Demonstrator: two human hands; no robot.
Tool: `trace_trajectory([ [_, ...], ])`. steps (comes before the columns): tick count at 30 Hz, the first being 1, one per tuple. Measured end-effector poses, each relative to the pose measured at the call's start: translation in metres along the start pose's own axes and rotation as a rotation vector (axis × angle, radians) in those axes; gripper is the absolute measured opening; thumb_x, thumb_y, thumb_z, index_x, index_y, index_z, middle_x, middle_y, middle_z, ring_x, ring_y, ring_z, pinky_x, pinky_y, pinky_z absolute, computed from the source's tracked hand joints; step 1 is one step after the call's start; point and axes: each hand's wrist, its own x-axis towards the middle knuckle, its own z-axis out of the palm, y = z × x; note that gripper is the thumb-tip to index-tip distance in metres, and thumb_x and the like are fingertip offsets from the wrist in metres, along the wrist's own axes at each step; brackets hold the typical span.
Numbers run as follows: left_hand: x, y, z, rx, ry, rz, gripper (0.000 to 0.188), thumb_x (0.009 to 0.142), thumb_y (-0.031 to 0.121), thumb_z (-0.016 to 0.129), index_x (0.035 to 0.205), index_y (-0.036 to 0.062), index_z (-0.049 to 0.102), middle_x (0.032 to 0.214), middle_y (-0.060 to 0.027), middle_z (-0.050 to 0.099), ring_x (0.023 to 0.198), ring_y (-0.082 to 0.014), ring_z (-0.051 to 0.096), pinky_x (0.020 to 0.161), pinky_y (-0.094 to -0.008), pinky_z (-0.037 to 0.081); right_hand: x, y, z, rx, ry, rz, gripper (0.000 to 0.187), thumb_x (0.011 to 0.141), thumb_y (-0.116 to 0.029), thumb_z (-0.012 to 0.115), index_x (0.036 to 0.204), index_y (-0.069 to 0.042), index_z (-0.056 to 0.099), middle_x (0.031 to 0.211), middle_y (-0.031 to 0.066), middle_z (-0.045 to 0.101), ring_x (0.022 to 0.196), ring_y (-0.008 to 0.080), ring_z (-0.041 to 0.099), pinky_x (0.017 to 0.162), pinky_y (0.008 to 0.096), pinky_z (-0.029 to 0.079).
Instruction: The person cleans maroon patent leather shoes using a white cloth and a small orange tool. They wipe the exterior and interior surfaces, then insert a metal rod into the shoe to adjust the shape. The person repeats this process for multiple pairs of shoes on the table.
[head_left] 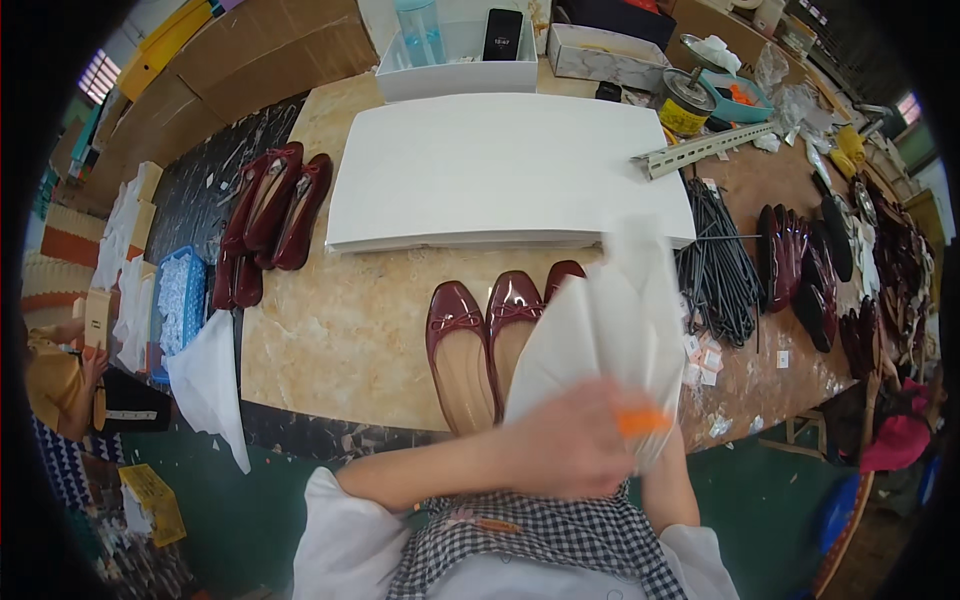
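Note:
A creased, off-white thin sheet [590, 340] is held up in front of me, its upper part blurred. Across its lower end lies my left hand [575, 440], fingers curled in against the sheet and smeared by motion. Something orange [643, 422] shows at those fingertips; its kind is unclear. My right forearm [668, 490] rises behind the sheet, which hides the right hand. Just beyond my left forearm stand glossy dark red ballet flats with small bows: one flat [460, 350], another beside it [514, 310], and a third toe [565, 275] partly covered by the sheet.
A stack of white boards or box lids [510, 170] lies beyond the shoes. More red flats [275, 210] lie at left, near a blue basket [178, 300]. At right are black rods [715, 265], a perforated metal bar [710, 148], a tin [685, 103] and more shoes [785, 255].

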Motion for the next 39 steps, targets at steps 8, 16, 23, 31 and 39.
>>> trace_trajectory([
  [8, -0.046, -0.027, -0.011, 0.147, 0.488, -0.669, 0.024, 0.09, 0.01, 0.058, 0.113, 0.0039, 0.058, 0.094, -0.013, 0.067, 0.086, -0.0265, 0.067, 0.073, -0.0285, 0.052, 0.008, -0.029, 0.018, -0.916, -0.343, -0.455, 0.081, 0.075, -0.008, 0.072, 0.146, -0.003, 0.034, 0.152, 0.0209, 0.031, 0.14, 0.0299, 0.032, 0.113, 0.0399, 0.029],
  [16, -0.089, -0.037, -0.006, 0.157, -0.151, -0.832, 0.026, 0.092, 0.019, 0.051, 0.107, 0.0014, 0.064, 0.099, -0.0147, 0.066, 0.093, -0.033, 0.061, 0.088, -0.0404, 0.046, 0.058, 0.003, 0.019, -0.665, -0.12, -0.127, 0.056, 0.069, -0.003, 0.071, 0.124, -0.002, 0.056, 0.122, 0.0135, 0.055, 0.113, 0.0288, 0.055, 0.093, 0.0363, 0.046],
  [23, -0.098, -0.01, 0.049, 0.358, -0.345, -0.372, 0.02, 0.082, 0.022, 0.063, 0.076, 0.0034, 0.067, 0.074, -0.0097, 0.066, 0.078, -0.0243, 0.063, 0.078, -0.0389, 0.043, 0.082, 0.052, 0.053, -1.908, -0.239, -0.919, 0.014, 0.073, -0.012, 0.059, 0.083, -0.005, 0.066, 0.092, 0.0086, 0.052, 0.087, 0.0231, 0.056, 0.07, 0.032, 0.051],
  [31, -0.098, -0.019, 0.06, 0.44, -0.268, -0.379, 0.024, 0.083, 0.025, 0.063, 0.068, 0.006, 0.065, 0.068, -0.0071, 0.064, 0.069, -0.0211, 0.062, 0.075, -0.0349, 0.041, 0.092, 0.013, 0.028, -1.494, -0.21, -0.566, 0.051, 0.072, -0.02, 0.075, 0.117, -0.003, 0.061, 0.102, 0.0126, 0.055, 0.096, 0.028, 0.059, 0.076, 0.0378, 0.052],
  [39, -0.052, -0.04, 0.021, 0.659, -0.691, -0.331, 0.023, 0.079, 0.028, 0.063, 0.067, 0.0096, 0.065, 0.065, -0.0105, 0.061, 0.064, -0.0252, 0.06, 0.074, -0.0393, 0.043, 0.105, 0.026, 0.041, -1.416, -0.084, -0.676, 0.048, 0.076, -0.014, 0.073, 0.122, -0.005, 0.06, 0.101, 0.0137, 0.058, 0.091, 0.0285, 0.06, 0.075, 0.0348, 0.052],
])
